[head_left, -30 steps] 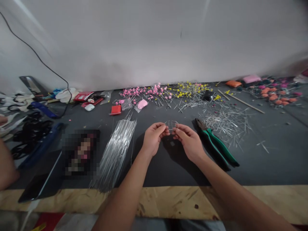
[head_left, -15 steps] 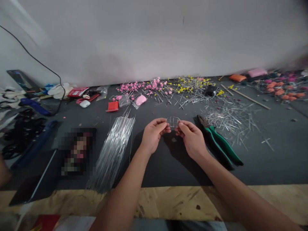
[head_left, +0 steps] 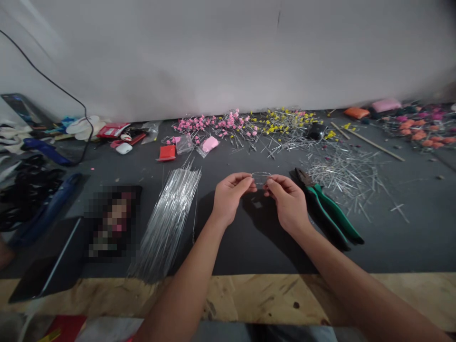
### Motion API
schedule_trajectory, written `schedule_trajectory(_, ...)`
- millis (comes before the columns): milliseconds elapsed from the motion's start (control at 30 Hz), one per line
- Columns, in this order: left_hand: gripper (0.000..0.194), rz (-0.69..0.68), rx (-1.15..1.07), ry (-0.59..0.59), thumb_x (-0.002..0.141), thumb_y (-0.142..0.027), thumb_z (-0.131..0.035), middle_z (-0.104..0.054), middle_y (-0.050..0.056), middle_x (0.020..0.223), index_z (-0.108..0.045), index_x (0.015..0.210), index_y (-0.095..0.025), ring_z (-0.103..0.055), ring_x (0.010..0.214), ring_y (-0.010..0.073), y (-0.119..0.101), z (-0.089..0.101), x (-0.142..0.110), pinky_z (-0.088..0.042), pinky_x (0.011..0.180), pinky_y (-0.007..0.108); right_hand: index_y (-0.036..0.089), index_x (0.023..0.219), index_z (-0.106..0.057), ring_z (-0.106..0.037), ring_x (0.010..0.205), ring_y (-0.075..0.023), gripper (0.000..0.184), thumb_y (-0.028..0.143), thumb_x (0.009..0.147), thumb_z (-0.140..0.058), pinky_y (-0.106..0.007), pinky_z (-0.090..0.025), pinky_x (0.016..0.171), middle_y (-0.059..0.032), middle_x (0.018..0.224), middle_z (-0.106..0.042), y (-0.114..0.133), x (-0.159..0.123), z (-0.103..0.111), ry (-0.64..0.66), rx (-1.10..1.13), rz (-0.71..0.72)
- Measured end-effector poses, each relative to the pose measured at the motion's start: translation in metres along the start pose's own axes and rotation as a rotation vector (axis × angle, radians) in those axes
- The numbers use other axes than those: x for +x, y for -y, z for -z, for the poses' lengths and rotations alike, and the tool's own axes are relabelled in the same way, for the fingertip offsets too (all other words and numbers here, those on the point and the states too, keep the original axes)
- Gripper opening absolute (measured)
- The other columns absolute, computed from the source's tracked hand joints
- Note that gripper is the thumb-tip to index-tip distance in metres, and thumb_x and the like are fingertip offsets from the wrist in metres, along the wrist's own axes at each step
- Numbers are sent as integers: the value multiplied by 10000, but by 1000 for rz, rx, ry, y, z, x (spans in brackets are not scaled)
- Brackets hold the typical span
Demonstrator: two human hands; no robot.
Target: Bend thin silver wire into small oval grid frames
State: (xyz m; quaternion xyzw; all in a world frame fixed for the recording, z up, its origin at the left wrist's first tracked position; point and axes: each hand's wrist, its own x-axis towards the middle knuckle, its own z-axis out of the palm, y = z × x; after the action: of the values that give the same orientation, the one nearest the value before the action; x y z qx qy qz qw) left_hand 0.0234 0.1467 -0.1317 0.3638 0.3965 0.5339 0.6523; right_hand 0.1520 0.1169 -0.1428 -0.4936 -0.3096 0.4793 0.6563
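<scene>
A small piece of bent silver wire (head_left: 261, 174) spans the gap between my two hands, above the dark tabletop. My left hand (head_left: 232, 194) pinches its left end between thumb and fingers. At the other end, my right hand (head_left: 287, 197) grips it the same way. Its finer shape is too small to make out. Just right of my right hand lie pliers with green and black handles (head_left: 329, 211), jaws pointing away from me. A bundle of long straight silver wires (head_left: 171, 213) rests left of my left forearm.
Short cut wires (head_left: 342, 171) lie scattered beyond the pliers. Along the wall are wires tipped with pink beads (head_left: 228, 124), yellow ones (head_left: 285, 121) and orange ones (head_left: 423, 130). A red packet (head_left: 167, 153), a pixelated dark object (head_left: 114, 221) and a thin stick (head_left: 377, 145) are also there.
The wire piece has tilted, so its crosswise parts look flatter than before. Both hands remain closed on it and sit slightly further right in view.
</scene>
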Motion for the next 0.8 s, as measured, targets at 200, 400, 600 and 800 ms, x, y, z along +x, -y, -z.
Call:
schedule_trajectory(200, 135, -50, 75, -2, 708, -222, -742, -702, 13, 745, -712, 825, -163, -660, 664, 119, -4, -5, -8, -534, 710, 269, 218, 835, -681, -590, 678, -144, 109, 307, 772, -677, -295, -485, 650, 6, 747, -657, 5, -7, 1, -56, -148, 103)
schedule_trajectory(400, 125, -61, 58, 40, 715, -235, -752, -697, 2, 754, -721, 822, -178, -661, 655, 107, -8, -4, -14, -545, 681, 240, 231, 819, -670, -577, 641, -132, 68, 291, 789, -668, -282, -482, 629, 15, 700, -641, 16, -20, 1, -47, -155, 136)
schedule_trajectory(600, 113, -34, 19, 36, 707, -221, -746, -684, 4, 726, -715, 801, -167, -649, 653, 116, -9, -5, -15, -545, 661, 252, 239, 830, -675, -590, 653, -147, 78, 302, 785, -665, -301, -493, 641, 7, 715, -659, 19, -25, -1, 13, -117, 97)
schedule_trajectory(800, 89, -23, 48, 64, 700, -206, -728, -672, 2, 717, -698, 772, -163, -636, 628, 112, -10, -8, -17, -525, 639, 250, 233, 843, -671, -589, 646, -145, 95, 314, 804, -641, -302, -490, 644, 10, 698, -654, 16, -22, -1, 17, -143, 86)
